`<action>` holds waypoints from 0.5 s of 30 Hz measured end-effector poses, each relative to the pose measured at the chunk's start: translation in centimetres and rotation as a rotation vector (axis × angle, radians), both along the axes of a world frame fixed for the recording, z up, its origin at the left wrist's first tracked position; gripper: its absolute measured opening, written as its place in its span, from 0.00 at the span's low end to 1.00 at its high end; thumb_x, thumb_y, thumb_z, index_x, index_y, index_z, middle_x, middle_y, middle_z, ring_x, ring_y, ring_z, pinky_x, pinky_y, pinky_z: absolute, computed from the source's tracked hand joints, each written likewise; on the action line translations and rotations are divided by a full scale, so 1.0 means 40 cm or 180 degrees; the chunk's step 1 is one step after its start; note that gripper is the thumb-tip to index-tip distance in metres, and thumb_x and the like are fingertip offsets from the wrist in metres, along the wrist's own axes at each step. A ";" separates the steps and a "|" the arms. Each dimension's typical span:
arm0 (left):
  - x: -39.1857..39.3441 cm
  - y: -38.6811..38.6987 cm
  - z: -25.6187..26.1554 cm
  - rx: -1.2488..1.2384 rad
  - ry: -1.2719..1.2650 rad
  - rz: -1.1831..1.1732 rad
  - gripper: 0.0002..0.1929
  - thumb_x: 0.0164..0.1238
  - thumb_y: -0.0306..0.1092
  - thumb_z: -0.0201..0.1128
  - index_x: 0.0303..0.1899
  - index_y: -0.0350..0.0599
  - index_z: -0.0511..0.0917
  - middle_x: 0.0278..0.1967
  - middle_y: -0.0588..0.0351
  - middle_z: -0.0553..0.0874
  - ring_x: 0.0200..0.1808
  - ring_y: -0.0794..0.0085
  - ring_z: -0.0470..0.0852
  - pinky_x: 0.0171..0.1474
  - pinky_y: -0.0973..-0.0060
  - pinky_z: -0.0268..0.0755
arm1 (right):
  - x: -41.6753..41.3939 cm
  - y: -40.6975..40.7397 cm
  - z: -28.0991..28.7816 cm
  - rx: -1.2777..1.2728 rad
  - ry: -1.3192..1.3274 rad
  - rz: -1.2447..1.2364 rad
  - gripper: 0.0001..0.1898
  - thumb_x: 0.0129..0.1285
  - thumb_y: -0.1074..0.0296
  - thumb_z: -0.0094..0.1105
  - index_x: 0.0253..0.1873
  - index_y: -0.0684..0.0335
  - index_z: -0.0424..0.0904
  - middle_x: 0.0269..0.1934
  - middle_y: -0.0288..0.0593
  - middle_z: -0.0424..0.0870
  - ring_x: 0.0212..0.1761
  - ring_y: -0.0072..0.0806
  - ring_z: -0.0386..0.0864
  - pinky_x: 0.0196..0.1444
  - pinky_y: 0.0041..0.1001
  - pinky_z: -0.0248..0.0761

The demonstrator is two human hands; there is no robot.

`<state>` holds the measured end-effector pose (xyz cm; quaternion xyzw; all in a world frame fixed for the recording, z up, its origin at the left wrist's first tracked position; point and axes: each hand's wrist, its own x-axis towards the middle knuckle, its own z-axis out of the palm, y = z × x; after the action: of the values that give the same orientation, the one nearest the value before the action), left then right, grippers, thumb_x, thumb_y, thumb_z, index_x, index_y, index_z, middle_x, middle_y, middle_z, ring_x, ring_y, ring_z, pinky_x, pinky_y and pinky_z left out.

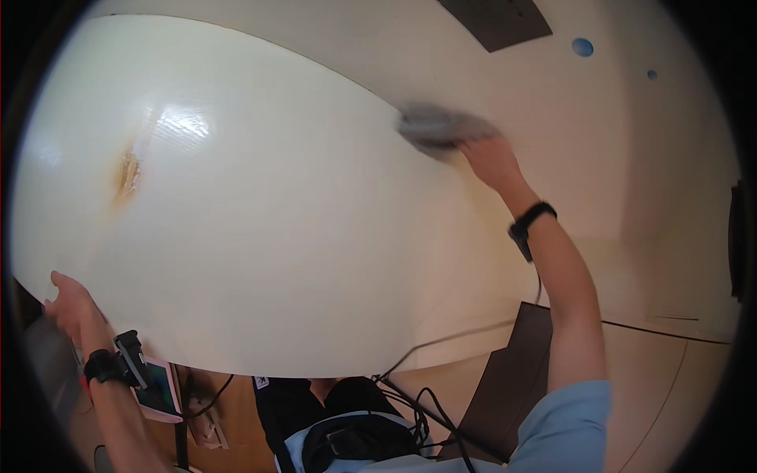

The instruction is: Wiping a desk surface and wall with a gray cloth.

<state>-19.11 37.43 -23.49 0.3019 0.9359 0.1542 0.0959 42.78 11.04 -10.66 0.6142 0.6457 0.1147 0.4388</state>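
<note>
A large white tabletop or panel [284, 207] with a curved edge fills most of the head view. On its left part there is a brown, burn-like stain [128, 174], with a shiny glare beside it. My right hand [488, 156] grips a grey cloth [440, 127], blurred by motion, at the panel's far right edge. At the lower left, my left hand [74, 304] is at the panel's near edge, thumb raised and fingers curled. Whether it grips that edge cannot be made out.
Black cables [423, 408] hang beside my lap, one running along the near edge. A tablet-like screen with a pink frame [159, 387] stands below my left forearm. A dark brown panel [508, 378] is at lower right. Blue round spots [582, 47] mark the pale surface beyond.
</note>
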 end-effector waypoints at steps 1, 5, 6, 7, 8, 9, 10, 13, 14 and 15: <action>0.003 0.000 0.001 -0.0069 0.0052 -0.0030 0.40 0.62 0.66 0.46 0.69 0.47 0.60 0.60 0.38 0.74 0.61 0.46 0.74 0.62 0.52 0.65 | 0.022 -0.066 0.003 -0.0109 0.0008 -0.0175 0.18 0.66 0.66 0.45 0.59 0.52 0.74 0.54 0.30 0.79 0.58 0.23 0.74 0.58 0.29 0.66; -0.032 0.012 -0.041 0.0031 0.0152 0.0018 0.40 0.61 0.67 0.46 0.68 0.49 0.61 0.59 0.39 0.76 0.60 0.47 0.75 0.60 0.52 0.67 | 0.044 -0.108 0.037 -0.0063 0.0088 0.0018 0.18 0.65 0.66 0.46 0.58 0.52 0.75 0.52 0.30 0.80 0.55 0.23 0.75 0.59 0.27 0.64; -0.032 0.017 -0.044 0.0013 0.0174 0.0048 0.40 0.61 0.67 0.46 0.68 0.50 0.62 0.59 0.39 0.76 0.59 0.46 0.76 0.60 0.53 0.68 | 0.043 -0.108 0.053 -0.0070 0.0040 -0.0008 0.18 0.65 0.66 0.46 0.58 0.52 0.75 0.52 0.30 0.80 0.55 0.23 0.75 0.59 0.27 0.64; -0.029 0.026 -0.046 0.0011 0.0204 0.0079 0.40 0.60 0.68 0.46 0.68 0.50 0.62 0.58 0.40 0.77 0.59 0.46 0.76 0.59 0.53 0.68 | 0.039 -0.087 0.054 -0.0128 0.0087 0.0153 0.18 0.64 0.66 0.47 0.58 0.52 0.75 0.52 0.30 0.80 0.55 0.22 0.75 0.59 0.27 0.64; -0.027 0.028 -0.055 0.0019 0.0157 0.0044 0.40 0.60 0.68 0.46 0.68 0.50 0.62 0.58 0.40 0.77 0.59 0.46 0.76 0.59 0.53 0.68 | 0.036 -0.070 0.053 -0.0188 0.0129 0.0303 0.17 0.64 0.66 0.47 0.57 0.51 0.75 0.52 0.29 0.80 0.55 0.22 0.75 0.59 0.27 0.64; -0.042 0.029 -0.061 0.0088 0.0183 -0.0022 0.41 0.61 0.67 0.47 0.67 0.46 0.62 0.58 0.37 0.76 0.60 0.44 0.74 0.61 0.52 0.66 | 0.001 -0.022 0.045 0.0012 0.0228 0.0288 0.18 0.63 0.66 0.48 0.58 0.51 0.74 0.52 0.29 0.80 0.55 0.22 0.75 0.58 0.27 0.64; -0.060 0.030 -0.070 0.0159 0.0211 -0.0088 0.41 0.62 0.67 0.47 0.67 0.42 0.61 0.59 0.35 0.75 0.61 0.43 0.73 0.64 0.51 0.63 | -0.053 0.041 0.047 0.0215 0.0328 0.0273 0.18 0.63 0.67 0.48 0.58 0.51 0.74 0.51 0.29 0.80 0.55 0.22 0.75 0.57 0.26 0.64; -0.135 0.058 -0.108 0.0313 0.0272 0.0102 0.41 0.59 0.68 0.47 0.67 0.49 0.63 0.58 0.40 0.77 0.58 0.44 0.76 0.59 0.51 0.67 | -0.156 0.170 0.074 0.0549 0.0212 0.0405 0.21 0.62 0.69 0.49 0.61 0.51 0.72 0.50 0.29 0.80 0.53 0.22 0.75 0.53 0.25 0.65; -0.111 0.047 -0.097 0.0303 0.0242 0.0079 0.41 0.59 0.68 0.47 0.67 0.49 0.63 0.58 0.40 0.77 0.58 0.44 0.76 0.59 0.51 0.67 | -0.158 0.182 0.086 0.1074 0.0442 0.0843 0.22 0.61 0.69 0.50 0.61 0.50 0.72 0.48 0.29 0.81 0.50 0.23 0.76 0.51 0.27 0.67; -0.072 0.034 -0.080 0.0251 0.0242 -0.0002 0.41 0.60 0.68 0.47 0.67 0.49 0.63 0.58 0.40 0.77 0.59 0.44 0.76 0.60 0.50 0.67 | -0.144 0.190 0.093 0.1601 0.0675 0.1305 0.24 0.59 0.70 0.50 0.62 0.50 0.71 0.46 0.30 0.81 0.46 0.25 0.77 0.48 0.29 0.68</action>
<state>-22.01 38.81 -26.67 0.3113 0.9320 0.1794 0.0484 37.01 18.63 -6.92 0.5692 0.7493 0.2917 0.1719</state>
